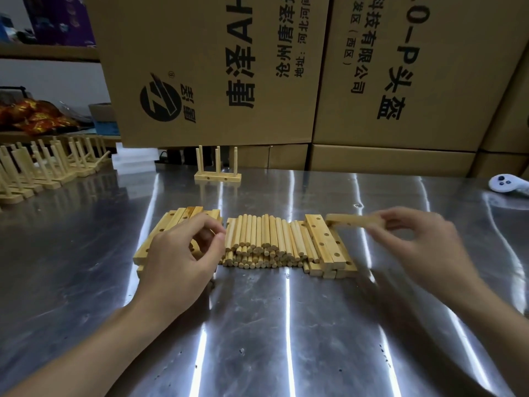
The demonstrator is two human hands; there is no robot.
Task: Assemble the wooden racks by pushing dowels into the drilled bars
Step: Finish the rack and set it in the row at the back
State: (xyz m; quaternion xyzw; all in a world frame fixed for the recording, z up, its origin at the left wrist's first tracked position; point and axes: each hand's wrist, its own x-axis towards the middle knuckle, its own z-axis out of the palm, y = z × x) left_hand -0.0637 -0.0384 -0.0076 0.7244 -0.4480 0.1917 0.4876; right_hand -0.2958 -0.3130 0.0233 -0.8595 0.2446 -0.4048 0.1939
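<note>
A pile of short wooden dowels (pixel 266 242) lies mid-table between two stacks of drilled bars, one on the left (pixel 169 227) and one on the right (pixel 326 245). My right hand (pixel 415 245) pinches one drilled bar (pixel 352 220) and holds it lifted just above the right stack. My left hand (pixel 183 253) hovers over the left stack with fingers curled beside the left end of the dowel pile; whether it pinches a dowel is hidden. One assembled rack (pixel 217 167) with upright dowels stands at the back.
Several finished racks (pixel 43 167) are lined up at the far left on the steel table (pixel 286 325). Large cardboard boxes (pixel 229 67) wall off the back. A white controller (pixel 508 183) lies at the right edge.
</note>
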